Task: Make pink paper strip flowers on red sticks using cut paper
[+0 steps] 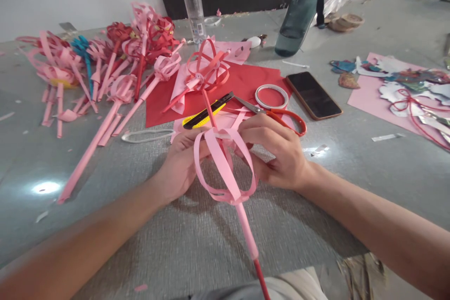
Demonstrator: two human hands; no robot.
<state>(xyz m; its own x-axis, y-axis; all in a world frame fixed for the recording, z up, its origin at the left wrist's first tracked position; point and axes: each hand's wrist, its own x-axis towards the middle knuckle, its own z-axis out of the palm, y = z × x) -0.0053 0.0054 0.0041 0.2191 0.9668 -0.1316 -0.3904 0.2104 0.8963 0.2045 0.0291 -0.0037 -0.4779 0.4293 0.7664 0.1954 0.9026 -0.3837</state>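
Between my hands is a pink paper-strip lantern (225, 168), its loops bowed out around a thin red stick (259, 272). A rolled pink paper tube (247, 232) sleeves the stick below the loops. My left hand (183, 161) has its fingers closed at the lantern's far left side, partly hidden behind the loops. On the right side, my right hand (276, 147) pinches the far end of the strips. Just beyond my hands lie a yellow and black utility knife (207, 111) and orange-handled scissors (286, 119).
Red paper sheets (249, 82) hold a tape roll (271, 97) and a red strip lantern (208, 68). A phone (314, 95) lies to their right. Finished pink and red paper lanterns (119, 61) pile up at the left. Two bottles (294, 23) stand behind; paper cutouts (411, 79) lie far right.
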